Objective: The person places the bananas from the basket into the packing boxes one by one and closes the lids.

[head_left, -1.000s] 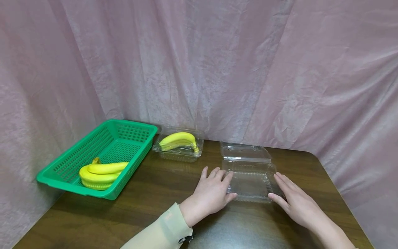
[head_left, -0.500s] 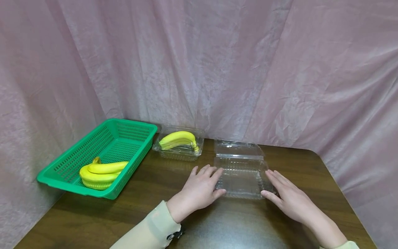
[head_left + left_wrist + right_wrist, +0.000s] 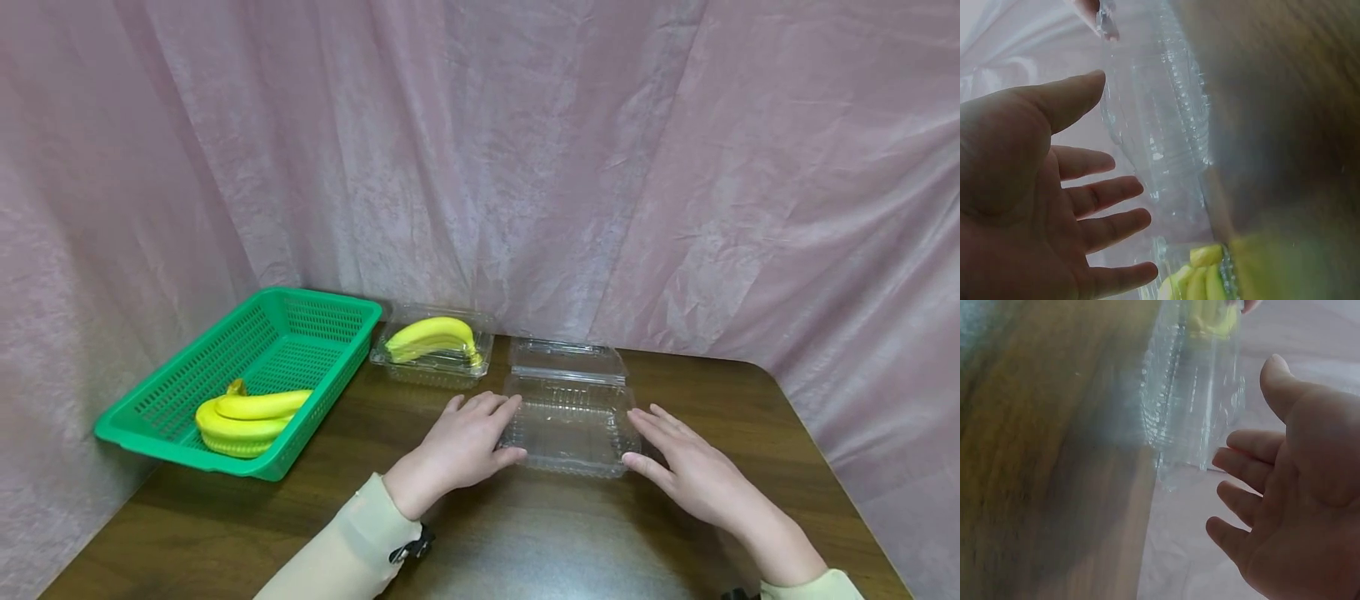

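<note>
An unfolded clear plastic clamshell box lies on the table between my hands, its lid laid back toward the curtain. No fruit shows in it. My left hand is at the box's left side with fingers extended. On the opposite side my right hand is spread along the edge, thumb near the front corner. Both wrist views show straight, separated fingers beside the clear plastic; whether they touch it is hard to tell. Farther back, a second clear clamshell holds a bunch of bananas.
At the left stands a green plastic basket with another bunch of bananas in its near end. The brown wooden table ends at a pink curtain behind and at a slanting edge on the right.
The unfolded clamshell has slid left and slightly back across the table. Both hands have moved left along with it. The basket and the filled clamshell have stayed in place.
</note>
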Motion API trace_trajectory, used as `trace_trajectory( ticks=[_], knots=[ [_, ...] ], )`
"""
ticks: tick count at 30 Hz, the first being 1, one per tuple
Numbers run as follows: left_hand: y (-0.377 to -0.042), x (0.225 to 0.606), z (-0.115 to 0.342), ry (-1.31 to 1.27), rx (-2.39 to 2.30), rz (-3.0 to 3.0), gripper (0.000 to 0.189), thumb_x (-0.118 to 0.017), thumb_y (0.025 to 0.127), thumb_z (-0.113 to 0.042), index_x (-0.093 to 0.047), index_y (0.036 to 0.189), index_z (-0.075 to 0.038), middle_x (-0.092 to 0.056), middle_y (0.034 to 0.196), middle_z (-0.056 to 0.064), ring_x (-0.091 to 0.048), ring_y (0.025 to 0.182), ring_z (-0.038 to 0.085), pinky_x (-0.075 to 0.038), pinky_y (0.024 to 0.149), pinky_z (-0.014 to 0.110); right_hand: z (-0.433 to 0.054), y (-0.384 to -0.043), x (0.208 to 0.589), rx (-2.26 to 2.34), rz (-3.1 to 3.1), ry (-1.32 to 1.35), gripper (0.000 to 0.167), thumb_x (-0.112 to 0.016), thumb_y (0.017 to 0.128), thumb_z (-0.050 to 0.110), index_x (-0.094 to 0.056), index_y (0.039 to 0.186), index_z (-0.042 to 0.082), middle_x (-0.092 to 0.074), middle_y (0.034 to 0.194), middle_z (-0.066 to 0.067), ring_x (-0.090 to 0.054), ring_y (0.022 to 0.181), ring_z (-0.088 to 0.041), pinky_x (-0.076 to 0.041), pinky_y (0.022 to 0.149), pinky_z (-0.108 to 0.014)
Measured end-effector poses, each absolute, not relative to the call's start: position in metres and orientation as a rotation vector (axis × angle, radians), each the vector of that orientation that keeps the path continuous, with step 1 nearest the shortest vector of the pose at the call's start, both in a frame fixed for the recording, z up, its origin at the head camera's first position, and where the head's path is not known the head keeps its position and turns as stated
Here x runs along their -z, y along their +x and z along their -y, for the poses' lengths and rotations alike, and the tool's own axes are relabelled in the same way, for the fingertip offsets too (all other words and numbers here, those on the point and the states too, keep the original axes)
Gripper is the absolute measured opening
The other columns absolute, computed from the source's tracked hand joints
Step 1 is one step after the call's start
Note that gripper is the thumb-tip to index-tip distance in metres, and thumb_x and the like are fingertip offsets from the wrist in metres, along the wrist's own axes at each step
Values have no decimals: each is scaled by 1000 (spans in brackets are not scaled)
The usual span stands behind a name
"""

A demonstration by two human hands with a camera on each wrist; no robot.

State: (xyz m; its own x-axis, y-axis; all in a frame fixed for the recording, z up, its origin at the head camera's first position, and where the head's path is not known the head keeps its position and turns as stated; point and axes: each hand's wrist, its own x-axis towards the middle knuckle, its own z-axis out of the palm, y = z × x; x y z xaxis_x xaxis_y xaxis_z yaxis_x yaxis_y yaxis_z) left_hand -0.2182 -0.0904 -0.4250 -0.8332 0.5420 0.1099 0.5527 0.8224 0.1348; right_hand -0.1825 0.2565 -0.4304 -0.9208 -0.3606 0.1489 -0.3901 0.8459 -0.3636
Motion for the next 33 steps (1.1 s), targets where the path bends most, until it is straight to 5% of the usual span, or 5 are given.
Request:
trace_trajectory(
  ticks=[14,33],
  knots=[
    [-219,419,99,-876,254,2964,85,-74,104,-56,-44,169,-9,-62,155,8,-53,149,27,-37,122,66,-251,-186,436,-621,2875,637,68,-71,109,44,-55,161,2,-52,167,-17,-38,158,-45,-41,115,-73],
    [-219,417,100,-842,307,3002,89,-76,103,-55,-42,170,-7,-60,158,10,-53,150,27,-35,123,68,-248,-184,439,-622,2940,607,82,-64,110,56,-44,168,2,-35,176,-19,-32,161,-46,-39,118,-71]
  ],
)
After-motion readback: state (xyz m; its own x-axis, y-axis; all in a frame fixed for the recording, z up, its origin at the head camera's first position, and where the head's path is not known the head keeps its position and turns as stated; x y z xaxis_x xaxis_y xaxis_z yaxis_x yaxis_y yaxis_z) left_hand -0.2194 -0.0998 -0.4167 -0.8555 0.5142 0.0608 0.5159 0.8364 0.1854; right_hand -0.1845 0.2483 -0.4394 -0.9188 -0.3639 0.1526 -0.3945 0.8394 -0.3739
